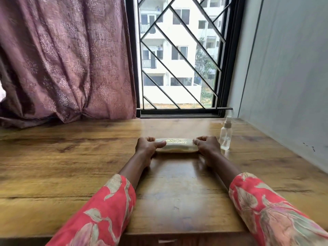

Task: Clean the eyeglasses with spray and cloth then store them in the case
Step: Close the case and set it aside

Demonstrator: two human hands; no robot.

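Note:
A closed, pale glossy eyeglass case with yellow print on its lid lies flat on the wooden table. My left hand grips the case's left end, thumb laid over the lid. My right hand grips its right end, fingers curled over the top. A small clear spray bottle with a clear cap stands upright just right of my right hand. Neither eyeglasses nor a cloth can be seen.
A mauve patterned curtain hangs at the back left and bunches onto the tabletop. A barred window fills the back centre. A grey wall borders the table on the right.

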